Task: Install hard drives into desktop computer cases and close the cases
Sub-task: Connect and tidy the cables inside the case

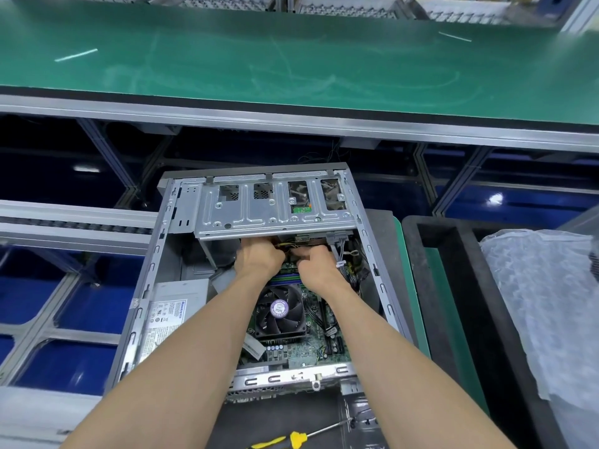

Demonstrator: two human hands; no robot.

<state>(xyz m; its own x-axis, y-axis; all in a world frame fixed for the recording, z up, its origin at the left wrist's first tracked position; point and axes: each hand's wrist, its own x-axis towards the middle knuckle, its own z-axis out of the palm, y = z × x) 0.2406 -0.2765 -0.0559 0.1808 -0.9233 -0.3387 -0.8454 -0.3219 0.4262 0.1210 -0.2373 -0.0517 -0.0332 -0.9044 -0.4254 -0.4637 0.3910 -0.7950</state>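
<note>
An open desktop case [152, 273] lies in front of me with its side off. Its metal drive cage [272, 218] spans the far end, and a hard drive [299, 197] shows through the cage's cutouts. Both hands reach under the cage's near edge. My left hand [257, 259] has its fingers curled among yellow and black cables [287, 246]. My right hand [316, 264] is curled close beside it, at the same cables; the fingertips of both are hidden. Below the hands sit the CPU fan [280, 307] and the motherboard [308, 354].
A yellow-handled screwdriver [298, 439] lies at the near edge. A power supply [171, 312] fills the case's left side. A black foam tray [453, 286] and plastic wrap [544, 303] are on the right. A green conveyor belt [291, 59] runs behind.
</note>
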